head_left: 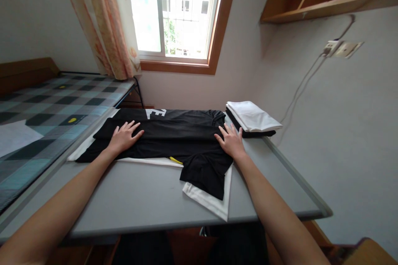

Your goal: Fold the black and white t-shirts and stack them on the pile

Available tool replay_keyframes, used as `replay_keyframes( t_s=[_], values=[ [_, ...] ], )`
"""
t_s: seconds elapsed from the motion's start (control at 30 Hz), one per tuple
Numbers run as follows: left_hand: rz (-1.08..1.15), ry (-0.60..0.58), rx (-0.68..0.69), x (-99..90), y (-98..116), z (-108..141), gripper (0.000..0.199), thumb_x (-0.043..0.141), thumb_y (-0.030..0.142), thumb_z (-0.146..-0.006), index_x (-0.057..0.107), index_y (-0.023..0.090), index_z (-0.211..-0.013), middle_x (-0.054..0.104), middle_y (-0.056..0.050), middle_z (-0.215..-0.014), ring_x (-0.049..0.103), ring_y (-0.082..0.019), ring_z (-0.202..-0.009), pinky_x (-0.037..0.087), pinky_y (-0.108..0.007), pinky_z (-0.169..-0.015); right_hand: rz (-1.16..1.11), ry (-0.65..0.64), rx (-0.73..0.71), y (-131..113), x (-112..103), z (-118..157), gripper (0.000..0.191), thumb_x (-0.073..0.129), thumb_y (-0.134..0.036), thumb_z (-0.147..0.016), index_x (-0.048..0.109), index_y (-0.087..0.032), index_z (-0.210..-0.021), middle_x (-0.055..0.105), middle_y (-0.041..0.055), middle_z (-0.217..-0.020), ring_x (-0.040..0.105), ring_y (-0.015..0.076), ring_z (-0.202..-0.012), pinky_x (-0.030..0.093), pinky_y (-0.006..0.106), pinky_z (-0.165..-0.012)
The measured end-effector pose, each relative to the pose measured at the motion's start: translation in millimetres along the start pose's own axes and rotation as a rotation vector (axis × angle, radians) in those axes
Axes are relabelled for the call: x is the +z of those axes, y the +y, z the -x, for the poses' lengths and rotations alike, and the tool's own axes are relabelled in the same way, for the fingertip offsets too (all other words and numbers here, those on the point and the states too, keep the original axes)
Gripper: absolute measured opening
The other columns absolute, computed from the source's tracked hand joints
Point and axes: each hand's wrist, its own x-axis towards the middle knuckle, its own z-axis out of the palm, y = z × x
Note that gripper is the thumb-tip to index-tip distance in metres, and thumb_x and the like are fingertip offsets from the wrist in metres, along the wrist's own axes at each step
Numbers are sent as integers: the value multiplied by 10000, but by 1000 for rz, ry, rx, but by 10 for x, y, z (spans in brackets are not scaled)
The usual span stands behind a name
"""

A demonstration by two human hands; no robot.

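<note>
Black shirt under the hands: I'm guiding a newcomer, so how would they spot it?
Below the window stands a grey table. The black shirt lies across it. Unlike the folded stack alongside, it has a black sleeve jutting towards the viewer.

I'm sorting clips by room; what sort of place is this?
Likely a bedroom or dorm room: there's a checked mattress, a curtained window and a wall shelf.

On the far side, a patterned curtain [104, 20] hangs left of a wood-framed window [144, 16]. On the left, a checked mattress [93, 91] bears a white sheet [18, 136]. High on the right, a wooden shelf [329, 2] juts from the wall [357, 112], above a socket [331, 46] with cables [306, 75] trailing down.
</note>
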Motion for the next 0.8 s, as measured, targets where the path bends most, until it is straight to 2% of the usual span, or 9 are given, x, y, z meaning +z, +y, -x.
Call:
replay_keyframes(
  t_s=[0.1,0.23,0.33,0.4,0.67,0.8],
  values=[
    [-2,-24,18,4,14,1,652,294,600,-934,424,247,-1466,346,-76,-1553,261,-322,-1443,189,-541,-1149,-17,63,-94,-131,-39,15,572,338,-511,-979,496,-183,-1421,377,127,-1534,222,309,-1456,90,579,-1163],
    [-3,-45,21,17,6,-11,638,315,589,-934,422,254,-1467,339,-74,-1556,266,-329,-1440,190,-547,-1147,-78,-51,-191,-225,35,6,602,329,-536,-978,434,-201,-1466,302,114,-1572,193,298,-1469,160,511,-1170],
    [-8,-44,28,25,-3,-15,629,325,566,-940,419,239,-1468,332,-81,-1558,268,-330,-1440,199,-551,-1146,-115,-171,-178,-208,107,-12,608,299,-548,-983,408,-216,-1481,280,127,-1578,215,304,-1463,194,511,-1159],
    [-17,-44,32,29,-6,-16,619,331,552,-944,420,235,-1468,332,-82,-1557,272,-329,-1439,205,-554,-1145,-139,-206,-163,-178,135,-27,605,294,-547,-985,413,-218,-1478,289,129,-1574,231,297,-1459,205,497,-1158],
    [-38,-33,33,35,-4,-16,594,360,540,-947,427,254,-1463,344,-72,-1550,285,-327,-1434,233,-551,-1140,-222,-193,-173,-103,158,-54,564,342,-504,-983,468,-202,-1443,322,121,-1560,246,282,-1456,201,477,-1167],
    [-44,-24,33,33,-2,-13,584,374,530,-948,433,253,-1459,353,-74,-1545,297,-328,-1429,244,-546,-1138,-162,-162,-160,-63,134,-37,562,334,-491,-988,469,-188,-1442,355,135,-1542,262,287,-1450,175,502,-1170]
  ],
)
